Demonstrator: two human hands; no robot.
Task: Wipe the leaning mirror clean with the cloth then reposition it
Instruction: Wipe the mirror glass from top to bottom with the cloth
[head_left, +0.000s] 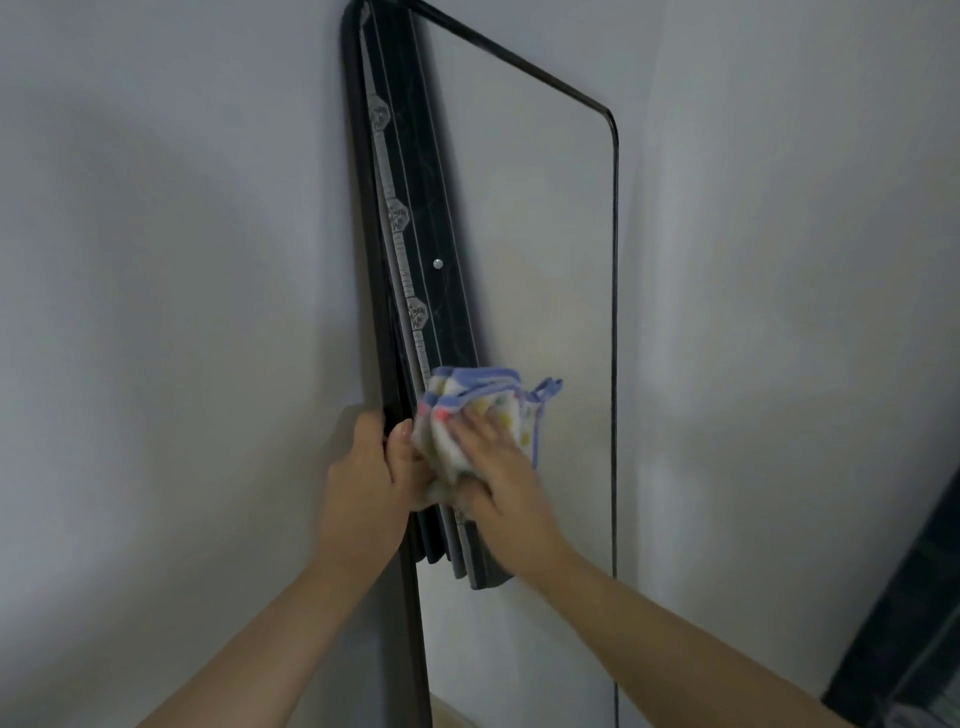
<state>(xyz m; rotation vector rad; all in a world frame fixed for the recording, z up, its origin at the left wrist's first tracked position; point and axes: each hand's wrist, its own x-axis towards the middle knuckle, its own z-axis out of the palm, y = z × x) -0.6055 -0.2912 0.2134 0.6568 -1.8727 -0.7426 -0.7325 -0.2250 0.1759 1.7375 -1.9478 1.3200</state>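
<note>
A tall mirror (550, 249) with a thin black frame leans against a pale wall. Its glass reflects a dark patterned panel along its left side. My left hand (366, 470) grips the mirror's left frame edge, fingers behind and thumb in front. My right hand (493, 462) presses a bunched white cloth (480, 410) with coloured dots and a blue border flat against the glass, just right of the left hand. The fingers of the right hand lie spread over the cloth.
Pale wall (171, 260) spreads to the left and right of the mirror. A dark patterned object (904, 623) leans at the lower right edge. A strip of light floor shows at the mirror's base.
</note>
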